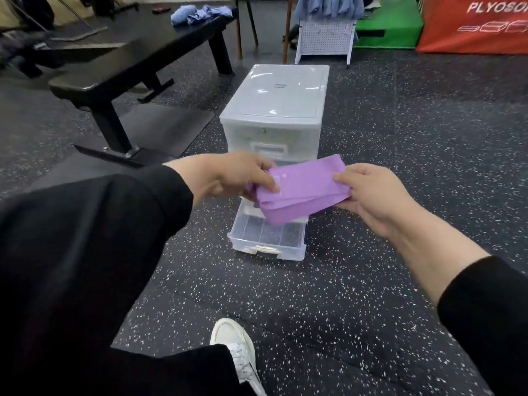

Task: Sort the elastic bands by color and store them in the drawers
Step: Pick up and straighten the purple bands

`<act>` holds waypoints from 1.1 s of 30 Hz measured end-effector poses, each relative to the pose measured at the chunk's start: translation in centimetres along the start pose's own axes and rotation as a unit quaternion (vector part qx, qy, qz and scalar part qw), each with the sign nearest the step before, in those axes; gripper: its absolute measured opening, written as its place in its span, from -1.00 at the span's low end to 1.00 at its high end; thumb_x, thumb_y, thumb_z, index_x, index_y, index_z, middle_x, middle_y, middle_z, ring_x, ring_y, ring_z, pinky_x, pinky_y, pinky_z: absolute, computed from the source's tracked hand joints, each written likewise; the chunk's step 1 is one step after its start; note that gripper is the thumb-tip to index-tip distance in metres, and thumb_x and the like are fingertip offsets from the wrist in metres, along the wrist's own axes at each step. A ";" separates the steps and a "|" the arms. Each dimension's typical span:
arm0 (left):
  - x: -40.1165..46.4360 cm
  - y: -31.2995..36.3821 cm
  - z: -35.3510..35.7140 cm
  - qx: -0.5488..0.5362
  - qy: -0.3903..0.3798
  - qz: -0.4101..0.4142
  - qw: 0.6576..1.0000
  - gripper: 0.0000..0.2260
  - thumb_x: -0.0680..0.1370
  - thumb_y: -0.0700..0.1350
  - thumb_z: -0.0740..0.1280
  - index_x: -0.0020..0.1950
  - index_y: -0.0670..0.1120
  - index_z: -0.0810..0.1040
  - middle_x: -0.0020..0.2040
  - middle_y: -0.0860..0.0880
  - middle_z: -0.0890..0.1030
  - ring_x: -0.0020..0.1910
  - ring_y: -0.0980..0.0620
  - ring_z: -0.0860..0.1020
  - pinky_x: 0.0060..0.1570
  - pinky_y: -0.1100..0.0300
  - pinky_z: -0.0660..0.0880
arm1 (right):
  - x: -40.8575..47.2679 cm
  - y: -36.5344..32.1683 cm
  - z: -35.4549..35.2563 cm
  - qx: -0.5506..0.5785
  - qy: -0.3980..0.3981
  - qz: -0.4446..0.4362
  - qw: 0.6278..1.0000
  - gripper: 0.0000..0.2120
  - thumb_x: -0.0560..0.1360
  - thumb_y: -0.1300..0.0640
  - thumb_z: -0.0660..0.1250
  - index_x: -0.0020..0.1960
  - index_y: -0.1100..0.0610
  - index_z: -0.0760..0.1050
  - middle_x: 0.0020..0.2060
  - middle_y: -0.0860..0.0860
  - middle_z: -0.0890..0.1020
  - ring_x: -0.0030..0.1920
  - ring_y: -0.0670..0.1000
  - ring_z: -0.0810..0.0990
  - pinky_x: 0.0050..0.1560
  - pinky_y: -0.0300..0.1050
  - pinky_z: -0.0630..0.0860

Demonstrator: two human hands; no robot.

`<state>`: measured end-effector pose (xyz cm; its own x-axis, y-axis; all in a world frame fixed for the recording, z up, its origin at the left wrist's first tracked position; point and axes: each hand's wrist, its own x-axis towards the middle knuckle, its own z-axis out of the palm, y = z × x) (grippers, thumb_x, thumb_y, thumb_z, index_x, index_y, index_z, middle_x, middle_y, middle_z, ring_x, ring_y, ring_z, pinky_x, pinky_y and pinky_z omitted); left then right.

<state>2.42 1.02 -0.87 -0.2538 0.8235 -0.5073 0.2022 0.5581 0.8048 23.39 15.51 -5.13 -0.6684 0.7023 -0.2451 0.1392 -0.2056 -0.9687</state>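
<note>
Head view: left hand [228, 178] and right hand [368, 192] fingers pinch folded purple band [303, 192] above open drawer [267, 241].

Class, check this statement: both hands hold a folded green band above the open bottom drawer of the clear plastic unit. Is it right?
Not quite. The head view shows the folded band is purple, not green. The rest stands: left hand and right hand hold it above the open bottom drawer of the clear unit.

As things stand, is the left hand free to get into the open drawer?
Probably not yet. The left hand grips one end of the folded purple band, shared with the right hand. The open drawer lies just below with nothing blocking it.
</note>
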 end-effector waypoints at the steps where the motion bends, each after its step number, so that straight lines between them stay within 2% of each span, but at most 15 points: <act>1: 0.3 0.3 -0.9 -0.005 0.018 0.006 1.000 -0.69 0.56 -0.36 0.36 0.31 -0.26 0.51 -0.09 -0.11 0.64 -0.33 0.11 0.62 -0.38 0.29 0.52 | 0.6 0.2 0.2 -0.003 0.002 0.006 1.000 -0.91 0.59 0.24 0.34 0.05 0.25 0.58 -0.01 0.18 0.72 -0.02 0.12 0.72 0.03 0.04 0.67; 4: 1.9 -0.8 -2.8 -0.047 0.053 0.013 0.997 -0.73 0.54 -0.39 0.36 0.17 -0.12 0.56 -0.07 -0.14 0.64 -0.32 0.05 0.58 -0.41 0.23 0.51 | 2.6 1.4 1.4 -0.019 -0.002 0.031 0.999 -0.97 0.58 0.25 0.36 -0.02 0.20 0.58 -0.03 0.20 0.72 -0.06 0.13 0.71 -0.04 -0.03 0.65; 8: 5.1 -6.1 -3.1 -0.068 0.106 -0.014 0.992 -0.67 0.51 -0.41 0.35 0.23 -0.14 0.56 -0.07 -0.17 0.60 -0.32 0.01 0.52 -0.42 0.20 0.54 | 5.7 4.7 3.6 -0.048 0.004 0.075 0.996 -0.95 0.57 0.29 0.36 0.02 0.19 0.57 0.02 0.22 0.70 -0.07 0.13 0.66 -0.14 -0.08 0.64; 10: 7.1 -9.4 -2.8 -0.082 0.124 -0.033 0.988 -0.65 0.50 -0.42 0.36 0.25 -0.16 0.54 -0.05 -0.21 0.59 -0.30 -0.04 0.53 -0.44 0.20 0.53 | 7.1 6.9 4.6 -0.069 0.003 0.103 0.992 -0.94 0.58 0.31 0.35 0.03 0.22 0.56 0.03 0.24 0.70 -0.08 0.12 0.66 -0.11 -0.04 0.67; 12: 9.3 -12.5 -2.5 -0.086 0.135 -0.048 0.986 -0.68 0.49 -0.41 0.38 0.18 -0.13 0.54 -0.05 -0.24 0.58 -0.24 -0.11 0.54 -0.42 0.17 0.53 | 8.5 9.2 5.5 -0.105 0.002 0.129 0.986 -0.94 0.57 0.31 0.35 0.03 0.25 0.56 0.00 0.21 0.70 -0.07 0.10 0.69 -0.09 -0.04 0.67; 15: 12.1 -15.7 -2.1 -0.073 0.161 -0.062 0.982 -0.70 0.48 -0.41 0.39 0.09 -0.07 0.52 -0.18 -0.17 0.55 -0.35 -0.04 0.50 -0.39 0.14 0.48 | 10.7 12.3 6.3 -0.168 0.012 0.138 0.976 -0.94 0.54 0.34 0.37 -0.04 0.22 0.60 -0.10 0.11 0.69 -0.21 0.02 0.68 -0.19 -0.07 0.67; 17: 13.5 -17.3 -2.2 -0.047 0.169 -0.067 0.982 -0.70 0.48 -0.41 0.38 0.11 -0.10 0.53 -0.26 -0.12 0.52 -0.43 0.00 0.46 -0.38 0.14 0.45 | 12.0 14.1 6.8 -0.185 0.015 0.151 0.971 -0.90 0.52 0.35 0.37 0.00 0.22 0.59 -0.16 0.11 0.69 -0.26 0.02 0.66 -0.12 0.05 0.70; 20: 15.4 -18.9 -2.8 -0.009 0.160 -0.075 0.984 -0.68 0.47 -0.42 0.37 0.15 -0.12 0.54 -0.25 -0.15 0.55 -0.40 -0.03 0.46 -0.32 0.09 0.46 | 13.6 16.4 7.4 -0.216 0.019 0.153 0.964 -0.75 0.49 0.33 0.41 0.13 0.13 0.53 -0.05 0.11 0.67 -0.12 0.12 0.70 0.00 0.17 0.68; 22: 16.7 -19.5 -3.1 0.015 0.164 -0.078 0.983 -0.66 0.46 -0.39 0.36 0.16 -0.09 0.55 -0.21 -0.16 0.58 -0.36 -0.05 0.49 -0.28 0.04 0.48 | 14.6 17.6 7.8 -0.257 0.014 0.137 0.956 -0.66 0.49 0.30 0.42 0.24 0.15 0.52 0.04 0.08 0.65 -0.04 0.14 0.70 0.00 0.11 0.67; 24: 17.7 -19.8 -3.1 0.042 0.162 -0.078 0.983 -0.64 0.45 -0.38 0.35 0.19 -0.11 0.55 -0.19 -0.13 0.59 -0.34 -0.07 0.52 -0.27 0.02 0.53 | 15.2 18.2 8.0 -0.292 0.015 0.125 0.948 -0.71 0.49 0.29 0.43 0.18 0.13 0.54 -0.01 0.09 0.67 -0.08 0.14 0.70 -0.03 0.11 0.67; 26: 18.6 -19.9 -2.9 0.088 0.148 -0.077 0.982 -0.63 0.46 -0.35 0.36 0.24 -0.11 0.54 -0.14 -0.13 0.62 -0.28 -0.08 0.56 -0.26 0.08 0.54 | 15.8 18.8 8.0 -0.348 0.007 0.120 0.930 -0.86 0.46 0.28 0.43 -0.04 0.10 0.55 -0.17 0.12 0.69 -0.18 0.15 0.70 -0.13 0.07 0.67; 28: 19.0 -19.9 -2.7 0.205 0.112 -0.083 0.969 -0.58 0.50 -0.24 0.40 0.36 -0.12 0.50 0.08 -0.15 0.65 -0.07 -0.09 0.59 -0.16 0.18 0.47 | 16.3 19.1 8.0 -0.434 -0.037 0.129 0.891 -0.94 0.45 0.22 0.44 -0.15 0.14 0.56 -0.28 0.09 0.67 -0.30 0.08 0.67 -0.32 -0.10 0.60; 30: 18.9 -20.1 -2.4 0.313 0.113 -0.084 0.939 -0.51 0.55 -0.09 0.42 0.45 -0.14 0.43 0.25 -0.15 0.62 0.15 -0.14 0.58 0.01 0.14 0.45 | 16.6 19.4 7.9 -0.502 -0.088 0.148 0.847 -0.85 0.48 0.13 0.46 -0.02 0.18 0.58 -0.22 0.06 0.66 -0.33 0.01 0.63 -0.38 -0.18 0.51; 33: 17.9 -20.7 -1.7 0.308 0.202 -0.072 0.927 -0.60 0.61 0.00 0.34 0.40 -0.14 0.49 0.24 -0.14 0.64 0.19 -0.17 0.58 0.08 0.06 0.48 | 16.2 19.4 7.7 -0.546 -0.079 0.108 0.827 -0.74 0.57 0.10 0.38 0.14 0.27 0.59 -0.03 0.14 0.69 -0.14 0.09 0.66 -0.21 -0.14 0.54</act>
<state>-7.92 4.06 -26.11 -0.6279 0.7002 -0.3397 0.6090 0.7139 0.3457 9.65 17.59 -27.60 -0.6162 0.6147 -0.4923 0.7875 0.4836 -0.3820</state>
